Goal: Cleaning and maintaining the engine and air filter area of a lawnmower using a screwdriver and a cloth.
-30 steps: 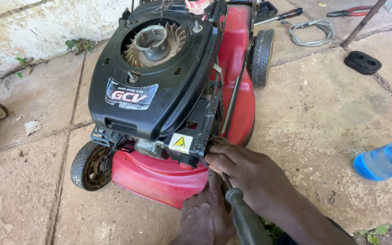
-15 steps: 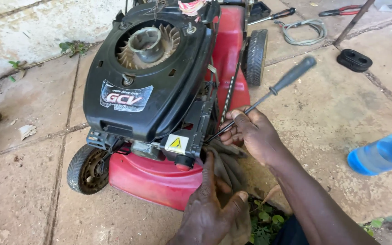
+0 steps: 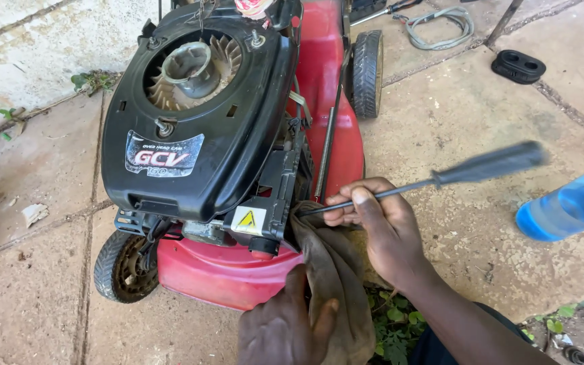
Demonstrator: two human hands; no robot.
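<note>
At the bottom of the frame, the left hand (image 3: 285,324) is closed on a grimy brown rag (image 3: 332,284), thumb over the cloth, holding it up against the lower right side of the engine. The rag runs upward from that hand and ends just beside the yellow warning sticker (image 3: 247,221).

Just above and to the right, the right hand (image 3: 380,226) pinches the metal shaft of a screwdriver (image 3: 441,177) between fingers and thumb, gripping the bare shaft rather than the handle. The tool's long axis lies nearly level, rising slightly to the right: its tip points left into the top of the rag at the engine's edge, and its dark handle sticks out toward the middle right of the frame, blurred. So the tip lies left of the right hand, and the right hand is the nearer of the two to it.

Beyond the hands sits the mower (image 3: 238,176): a black engine cover with its fan exposed at upper centre, on a red deck, one wheel at lower left and another at upper centre.

It all stands on rough concrete slabs (image 3: 474,101). A blue bottle (image 3: 569,203) lies at the right edge, a black rubber part (image 3: 520,66) at upper right, and a coil of cable (image 3: 441,27) along the top. Weeds grow by the right forearm.
</note>
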